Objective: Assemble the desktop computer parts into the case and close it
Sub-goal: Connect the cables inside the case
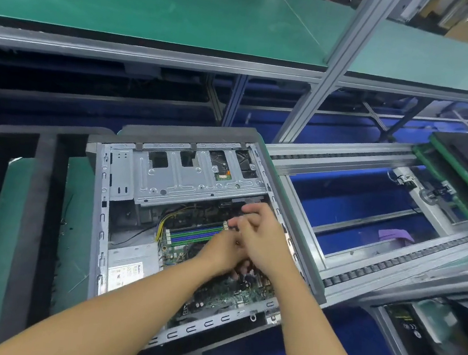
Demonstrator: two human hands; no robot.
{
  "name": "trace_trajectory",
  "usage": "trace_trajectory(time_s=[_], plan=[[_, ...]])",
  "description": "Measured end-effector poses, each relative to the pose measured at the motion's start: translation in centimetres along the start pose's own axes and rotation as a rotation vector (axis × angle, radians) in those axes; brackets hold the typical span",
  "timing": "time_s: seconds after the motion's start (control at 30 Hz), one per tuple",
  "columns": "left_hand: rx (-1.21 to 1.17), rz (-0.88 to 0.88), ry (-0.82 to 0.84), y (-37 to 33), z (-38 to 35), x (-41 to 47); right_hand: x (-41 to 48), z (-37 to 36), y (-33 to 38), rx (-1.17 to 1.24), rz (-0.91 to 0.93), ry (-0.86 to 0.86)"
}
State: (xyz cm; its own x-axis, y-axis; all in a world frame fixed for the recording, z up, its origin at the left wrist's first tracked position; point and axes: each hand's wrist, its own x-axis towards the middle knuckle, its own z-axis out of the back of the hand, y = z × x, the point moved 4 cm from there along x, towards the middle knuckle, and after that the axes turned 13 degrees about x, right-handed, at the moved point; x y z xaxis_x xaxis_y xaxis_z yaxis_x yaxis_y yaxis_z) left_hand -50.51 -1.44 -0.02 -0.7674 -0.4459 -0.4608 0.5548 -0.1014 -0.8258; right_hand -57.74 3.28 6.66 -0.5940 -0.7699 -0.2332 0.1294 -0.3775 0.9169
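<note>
Open computer case (103,190), laid on its side at the edge of a workbench, its side panel off and the interior facing up. At the far end of the interior sits a grey metal drive cage (197,178); in the near left corner, a silver power supply (130,265) with a label; along the near and right part, the green motherboard (227,291). Blue and green memory slots (193,233) run across the board, with yellow wires (169,216) curving past their left end.

Both hands reach into the case over the board, touching one another. The left hand (223,252) lies just right of the memory slots, its fingers hidden under the right hand (260,239). The right hand's fingers (249,208) are curled toward the drive cage; whether either hand grips a part cannot be told, since the hands cover each other and the view is blurred there.

Left of the case lies black foam (37,212) on a green mat. To the right runs a conveyor rail (363,270), and beyond it a purple cloth (395,235).
</note>
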Motion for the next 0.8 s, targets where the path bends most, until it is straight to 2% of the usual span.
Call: trace_trajectory(time_s=[0.13, 0.2, 0.3, 0.43, 0.57, 0.63, 0.73, 0.8], plan=[[-0.149, 0.000, 0.110, 0.1, -0.9, -0.3, -0.1, 0.3, 0.6, -0.161, -0.056, 0.079], [-0.185, -0.011, 0.095, 0.6, -0.2, -0.1, -0.4, 1.4, 1.5, 0.014, -0.052, 0.051], [-0.267, 0.037, 0.049, 1.2, 0.6, 0.4, -0.4, 2.9, 3.4, 0.446, -0.080, 0.064], [-0.319, 0.149, 0.011, 2.7, 0.5, 0.7, 0.2, 4.3, 6.0, 0.583, -0.112, 0.122], [-0.123, 0.143, -0.027, 3.5, 0.5, 0.8, 0.5, 3.9, 7.1, 0.759, -0.117, 0.273], [0.007, 0.086, -0.015, 3.1, 0.3, 0.8, 0.9, 2.8, 6.7, 0.684, -0.093, 0.267], [0.453, -0.043, -0.078, 2.3, 0.0, 0.7, 1.4, 0.6, 5.0, 0.538, -0.096, 0.237], [0.603, -0.117, -0.070, 1.7, -0.6, 0.4, 1.6, -0.9, 3.7, 0.526, -0.164, 0.256]])
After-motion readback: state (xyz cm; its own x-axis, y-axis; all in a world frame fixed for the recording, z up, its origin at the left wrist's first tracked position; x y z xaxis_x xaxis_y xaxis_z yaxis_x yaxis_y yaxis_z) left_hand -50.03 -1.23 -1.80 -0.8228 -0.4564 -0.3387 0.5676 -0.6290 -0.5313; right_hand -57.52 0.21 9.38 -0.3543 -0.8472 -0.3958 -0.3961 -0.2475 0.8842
